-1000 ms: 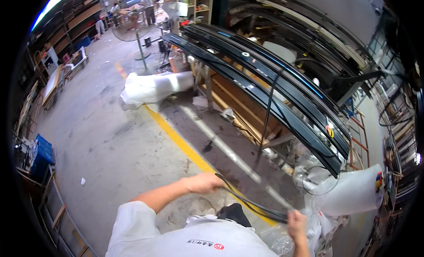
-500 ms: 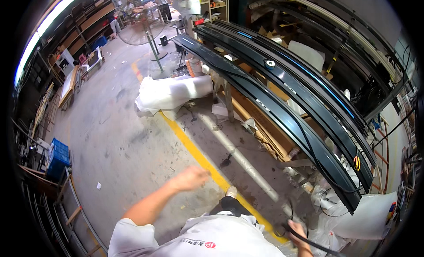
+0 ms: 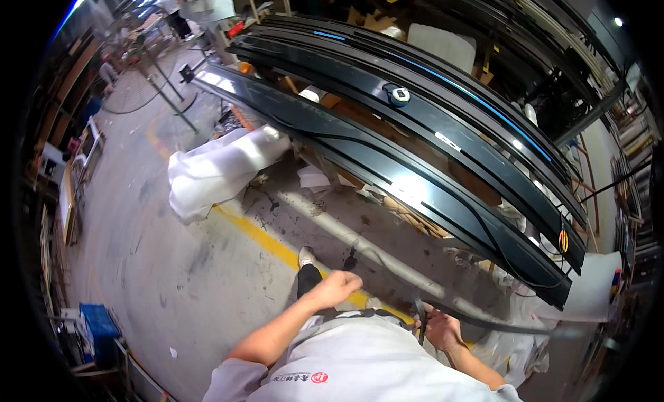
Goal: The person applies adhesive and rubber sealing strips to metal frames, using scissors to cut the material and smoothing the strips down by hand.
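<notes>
Left hand (image 3: 335, 289): fingers curled; cannot tell if anything held. Dark profiles (image 3: 408, 184): ahead, raised side by side, probably for easy reach. Right hand (image 3: 443, 331): grasping black strip (image 3: 498, 326), trailing rightward, likely to control slack.

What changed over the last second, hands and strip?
The left hand has let go of the thin black flexible strip; the right hand still holds it and has come in closer to the left. Unchanged: the blue-and-white tape measure lies on the long dark metal profile.
</notes>
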The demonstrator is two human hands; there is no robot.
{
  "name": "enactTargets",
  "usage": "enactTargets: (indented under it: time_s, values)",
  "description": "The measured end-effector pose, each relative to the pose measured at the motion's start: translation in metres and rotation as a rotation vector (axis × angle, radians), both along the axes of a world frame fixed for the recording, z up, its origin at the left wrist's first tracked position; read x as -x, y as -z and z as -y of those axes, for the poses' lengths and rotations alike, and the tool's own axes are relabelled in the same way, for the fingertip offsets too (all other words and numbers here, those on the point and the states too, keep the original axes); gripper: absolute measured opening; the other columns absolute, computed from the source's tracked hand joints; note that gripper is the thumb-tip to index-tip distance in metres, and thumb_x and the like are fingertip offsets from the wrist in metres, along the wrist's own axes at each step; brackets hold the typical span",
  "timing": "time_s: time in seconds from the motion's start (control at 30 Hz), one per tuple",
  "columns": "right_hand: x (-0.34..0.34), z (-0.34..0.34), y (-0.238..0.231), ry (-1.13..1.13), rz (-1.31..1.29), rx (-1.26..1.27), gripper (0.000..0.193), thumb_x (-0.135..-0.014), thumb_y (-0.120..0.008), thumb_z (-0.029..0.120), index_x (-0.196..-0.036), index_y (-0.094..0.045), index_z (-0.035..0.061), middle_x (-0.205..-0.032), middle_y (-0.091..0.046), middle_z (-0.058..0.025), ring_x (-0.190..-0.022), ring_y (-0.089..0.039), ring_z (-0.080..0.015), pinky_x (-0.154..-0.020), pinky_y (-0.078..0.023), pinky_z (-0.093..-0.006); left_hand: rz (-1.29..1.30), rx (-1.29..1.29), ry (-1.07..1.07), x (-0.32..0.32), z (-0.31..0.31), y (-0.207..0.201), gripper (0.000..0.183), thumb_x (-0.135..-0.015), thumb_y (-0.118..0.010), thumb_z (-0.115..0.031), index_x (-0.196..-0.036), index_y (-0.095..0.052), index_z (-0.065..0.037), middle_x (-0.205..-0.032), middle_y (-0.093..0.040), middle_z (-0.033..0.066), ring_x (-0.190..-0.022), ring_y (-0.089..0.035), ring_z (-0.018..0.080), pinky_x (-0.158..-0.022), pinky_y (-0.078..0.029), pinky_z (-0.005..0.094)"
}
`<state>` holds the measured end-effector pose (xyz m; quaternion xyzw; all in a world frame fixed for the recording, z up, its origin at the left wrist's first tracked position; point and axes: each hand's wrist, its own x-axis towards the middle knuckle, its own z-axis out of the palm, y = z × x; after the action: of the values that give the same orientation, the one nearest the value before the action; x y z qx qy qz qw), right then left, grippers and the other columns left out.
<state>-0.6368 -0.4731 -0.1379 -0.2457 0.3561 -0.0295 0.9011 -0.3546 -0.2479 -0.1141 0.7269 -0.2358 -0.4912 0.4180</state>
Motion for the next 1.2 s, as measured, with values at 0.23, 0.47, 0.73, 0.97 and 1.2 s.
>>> enactTargets:
  time_s: [0.23,0.47,0.73,0.97,1.2]
  values:
    - [-0.072,-0.085,-0.010,0.420,-0.388,0.299,0.036,-0.101,-0.043,0.034,-0.109,-0.059,0.0027,-0.067,-0.056,-0.0065,-0.062,-0.056,-0.0217,-0.065,-0.047,-0.0369,0.228,-0.060,0.004,-0.203,-0.007,0.010,0.035,-0.092,-0.057,-0.027,-0.100,-0.070,0.004,-0.081,-0.071,0.0144,-0.077,-0.066,0.0195,-0.074,-0.052,0.0351]
    - [-0.299,-0.073,-0.127,-0.518,-0.104,1.016,0.024,-0.099,-0.054,0.021,-0.095,-0.066,0.0011,-0.072,-0.059,0.0001,-0.068,-0.053,-0.0104,-0.063,-0.045,-0.0283,-1.248,0.399,0.060,-0.222,0.053,0.001,0.046,-0.102,-0.045,-0.036,-0.117,-0.063,0.004,-0.107,-0.069,0.0142,-0.100,-0.064,0.0210,-0.090,-0.049,0.0341]
    - [-0.413,0.059,-0.149,-1.215,0.266,0.305,0.031,-0.104,-0.051,0.027,-0.092,-0.062,0.0003,-0.064,-0.051,0.0020,-0.059,-0.044,-0.0065,-0.052,-0.038,-0.0267,-1.560,0.193,-0.228,-0.299,0.093,-0.048,0.048,-0.090,-0.059,-0.041,-0.111,-0.067,0.001,-0.100,-0.072,0.0137,-0.098,-0.066,0.0273,-0.095,-0.048,0.0420]
    - [-0.570,0.094,-0.192,-1.504,0.976,0.571,0.048,-0.098,-0.059,0.036,-0.071,-0.050,-0.0036,-0.062,-0.054,-0.0222,-0.060,-0.052,-0.0403,-0.060,-0.042,-0.0462,-1.079,0.014,0.098,-0.349,0.135,-0.083,0.017,-0.089,-0.064,-0.012,-0.099,-0.067,0.001,-0.090,-0.068,0.0129,-0.079,-0.067,0.0224,-0.065,-0.054,0.0339]
    - [-0.604,0.240,-0.057,-0.762,-0.774,2.182,0.077,-0.081,-0.073,0.047,-0.138,-0.046,0.0027,-0.128,-0.052,-0.0256,-0.114,-0.055,-0.0381,-0.090,-0.050,-0.0437,-0.955,-0.590,-0.578,-0.397,0.040,-0.030,0.012,-0.081,-0.074,-0.009,-0.082,-0.062,-0.005,-0.076,-0.062,0.0077,-0.068,-0.063,0.0200,-0.064,-0.055,0.0294]
